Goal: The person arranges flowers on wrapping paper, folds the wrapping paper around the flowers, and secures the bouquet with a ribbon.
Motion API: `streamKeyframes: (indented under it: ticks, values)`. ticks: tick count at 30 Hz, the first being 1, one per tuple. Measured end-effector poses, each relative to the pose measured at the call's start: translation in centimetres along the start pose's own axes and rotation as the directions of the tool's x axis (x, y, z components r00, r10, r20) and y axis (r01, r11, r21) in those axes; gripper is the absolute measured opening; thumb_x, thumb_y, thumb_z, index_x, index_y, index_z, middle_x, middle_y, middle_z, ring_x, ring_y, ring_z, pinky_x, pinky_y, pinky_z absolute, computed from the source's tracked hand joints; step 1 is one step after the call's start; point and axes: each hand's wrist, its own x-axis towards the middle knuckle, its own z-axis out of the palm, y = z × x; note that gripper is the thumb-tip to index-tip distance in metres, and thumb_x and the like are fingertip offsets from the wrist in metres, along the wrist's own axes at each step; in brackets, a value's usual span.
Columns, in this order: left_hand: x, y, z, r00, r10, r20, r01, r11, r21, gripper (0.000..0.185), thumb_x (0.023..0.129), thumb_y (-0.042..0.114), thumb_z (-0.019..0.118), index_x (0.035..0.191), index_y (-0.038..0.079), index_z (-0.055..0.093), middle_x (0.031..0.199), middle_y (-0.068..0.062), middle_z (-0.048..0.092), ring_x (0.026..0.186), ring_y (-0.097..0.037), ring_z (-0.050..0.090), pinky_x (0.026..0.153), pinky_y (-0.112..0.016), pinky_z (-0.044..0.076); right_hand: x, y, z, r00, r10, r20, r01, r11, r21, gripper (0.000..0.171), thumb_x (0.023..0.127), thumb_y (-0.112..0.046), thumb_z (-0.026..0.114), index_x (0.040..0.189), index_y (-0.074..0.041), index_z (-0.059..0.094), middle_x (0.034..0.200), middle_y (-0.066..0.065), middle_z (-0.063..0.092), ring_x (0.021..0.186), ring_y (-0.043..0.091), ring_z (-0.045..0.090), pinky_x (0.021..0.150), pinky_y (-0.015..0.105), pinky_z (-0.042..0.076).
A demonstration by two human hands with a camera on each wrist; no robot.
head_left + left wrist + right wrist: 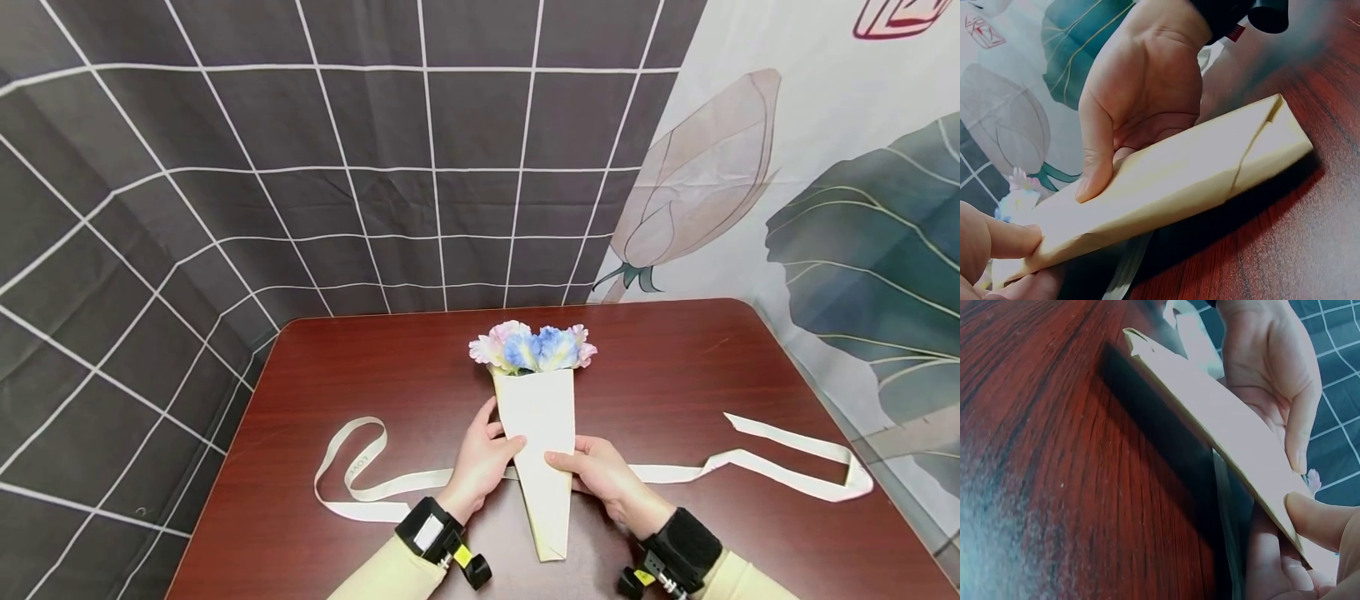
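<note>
The wrapper (536, 408) looks like smooth, matt paper with creased folds. The flowers (551, 350) have ruffled petals resembling thin cloth, and the ribbon (667, 474) looks like woven fabric. The tabletop (360, 358) shows glossy wood grain; the gridded hanging (480, 125) seems matt, rumpled cloth.

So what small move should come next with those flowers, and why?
Probably lower the wrapped bouquet onto the ribbon: the left hand and right hand hold it above the table, and the ribbon passes beneath, trailing out on both sides.
</note>
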Motion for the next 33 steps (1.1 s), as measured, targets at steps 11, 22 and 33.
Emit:
streamKeyframes:
  ticks: [11, 22, 33]
  values:
    - [-0.4, -0.7, 1.0, 0.981, 0.192, 0.0, -0.183, 0.936, 0.301, 0.089, 0.079, 0.004, 0.073, 0.151, 0.014, 0.022, 0.151, -0.017, 0.027, 0.128, -0.029, 0.046, 0.096, -0.037, 0.046, -0.1, 0.7, -0.1, 0.995, -0.02, -0.099, 0.017, 0.999, -0.031, 0.05, 0.084, -0.015, 0.072, 0.121, 0.007, 0.045, 0.09, 0.016, 0.071, 0.076, 0.022, 0.07, 0.065, 0.033, 0.056]
    - [-1.4, -1.3, 1.9, 0.802, 0.317, 0.507, -0.595, 0.336, 0.73, 0.062, 0.092, 0.015, 0.058, 0.146, -0.002, 0.031, 0.157, -0.015, 0.015, 0.144, -0.035, 0.01, 0.112, -0.052, 0.02, 0.3, 1.1, -0.1, 0.987, -0.054, -0.151, 0.041, 0.995, -0.093, 0.049, 0.082, -0.011, 0.073, 0.119, 0.004, 0.044, 0.085, 0.013, 0.07, 0.07, 0.021, 0.068, 0.06, 0.032, 0.055]
    - [-1.6, -1.7, 2.1, 0.839, 0.116, 0.532, -0.543, 0.243, 0.804, 0.067, 0.1, 0.033, 0.042, 0.152, 0.003, 0.012, 0.16, -0.011, -0.002, 0.146, -0.03, -0.003, 0.115, -0.049, 0.011, 0.0, 0.6, -0.1, 0.969, -0.119, -0.215, 0.042, 0.942, -0.332, 0.055, 0.076, -0.017, 0.079, 0.119, 0.002, 0.05, 0.08, 0.007, 0.069, 0.066, 0.017, 0.065, 0.057, 0.03, 0.052]
